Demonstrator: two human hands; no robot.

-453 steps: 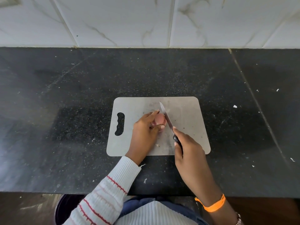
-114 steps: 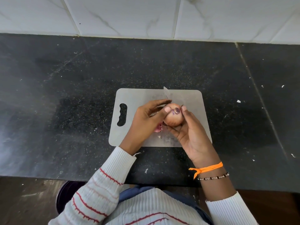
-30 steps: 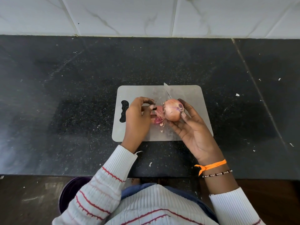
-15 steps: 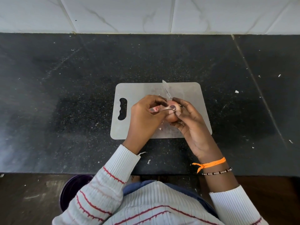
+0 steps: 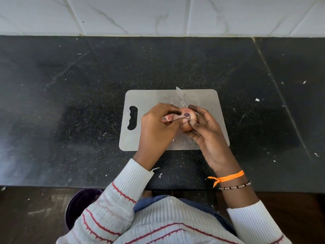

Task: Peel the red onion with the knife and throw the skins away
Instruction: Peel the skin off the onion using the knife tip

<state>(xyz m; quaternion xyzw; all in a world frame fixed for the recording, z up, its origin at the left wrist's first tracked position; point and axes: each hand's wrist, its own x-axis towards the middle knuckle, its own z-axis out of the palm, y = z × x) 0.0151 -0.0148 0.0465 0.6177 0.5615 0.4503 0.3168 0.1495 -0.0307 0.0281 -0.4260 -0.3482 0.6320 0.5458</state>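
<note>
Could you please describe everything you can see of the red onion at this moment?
The red onion is small and round, with pale pinkish-tan papery skin and a dark purple cut end facing the camera. It is held above the grey cutting board, gripped by the right hand. The left hand pinches a reddish skin strip at its left side.

One wide-angle view, worn on the person's head, looks steeply down and forward. It sits close above the dark bench (image 5: 70,103), whose far edge meets the tiled wall (image 5: 158,14) at the top; the person's chest fills the bottom edge.
</note>
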